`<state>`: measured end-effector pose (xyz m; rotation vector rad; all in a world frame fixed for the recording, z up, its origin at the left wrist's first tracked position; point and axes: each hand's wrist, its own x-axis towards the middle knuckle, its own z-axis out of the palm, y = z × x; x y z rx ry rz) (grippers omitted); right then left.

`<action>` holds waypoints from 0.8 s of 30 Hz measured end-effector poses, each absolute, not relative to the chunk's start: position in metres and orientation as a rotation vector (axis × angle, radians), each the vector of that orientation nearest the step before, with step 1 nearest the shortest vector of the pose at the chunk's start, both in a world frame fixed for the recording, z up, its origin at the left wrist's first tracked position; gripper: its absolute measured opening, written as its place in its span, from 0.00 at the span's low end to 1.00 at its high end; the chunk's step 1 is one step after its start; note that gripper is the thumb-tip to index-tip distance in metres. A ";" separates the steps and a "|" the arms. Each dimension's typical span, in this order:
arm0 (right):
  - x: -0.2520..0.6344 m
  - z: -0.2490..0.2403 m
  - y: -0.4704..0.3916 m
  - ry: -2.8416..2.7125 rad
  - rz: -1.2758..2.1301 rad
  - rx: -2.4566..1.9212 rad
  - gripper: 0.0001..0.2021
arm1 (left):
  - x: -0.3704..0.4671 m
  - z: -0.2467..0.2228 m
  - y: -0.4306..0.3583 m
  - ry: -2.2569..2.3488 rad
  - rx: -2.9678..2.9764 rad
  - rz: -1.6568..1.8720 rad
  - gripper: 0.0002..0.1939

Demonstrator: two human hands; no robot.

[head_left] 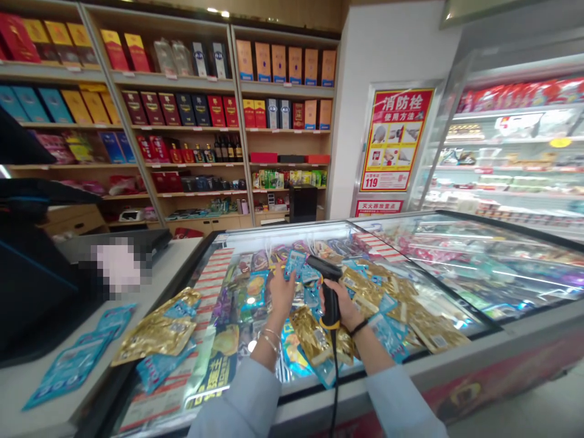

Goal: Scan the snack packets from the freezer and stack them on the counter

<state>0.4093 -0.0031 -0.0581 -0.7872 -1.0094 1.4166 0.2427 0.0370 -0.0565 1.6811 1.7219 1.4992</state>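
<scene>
In my left hand [281, 291] is a small blue packet [295, 263], held up over the glass top of a freezer. My right hand [343, 303] grips a black and yellow barcode scanner [329, 298] by its handle, its head tilted toward the packet. A cable [334, 377] runs down from the scanner between my forearms. Gold packets [312, 334] and more blue packets [390, 331] lie loosely on the glass beneath and to the right of my hands.
On the counter [182, 267] at left lie several blue packets [73, 365] beside a dark checkout machine [31, 274]. A gold packet [159, 331] rests on the freezer's left end. Behind stand shelves [196, 131] of boxes and bottles; a refrigerated display [511, 146] is at right.
</scene>
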 end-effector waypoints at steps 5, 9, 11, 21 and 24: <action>0.410 -0.058 -0.006 -1.017 1.443 -0.782 0.19 | 0.244 -0.056 0.037 1.760 1.624 1.474 0.17; 0.410 -0.056 -0.010 -1.003 1.446 -0.780 0.20 | 0.242 -0.060 0.040 1.773 1.625 1.463 0.17; 0.410 -0.055 -0.011 -1.022 1.448 -0.774 0.19 | 0.241 -0.062 0.042 1.789 1.624 1.476 0.17; 0.413 -0.055 -0.012 -1.049 1.490 -0.763 0.19 | 0.232 -0.058 0.044 1.853 1.499 1.526 0.16; 0.413 -0.055 -0.012 -1.044 1.491 -0.762 0.19 | 0.231 -0.056 0.043 1.874 1.490 1.539 0.17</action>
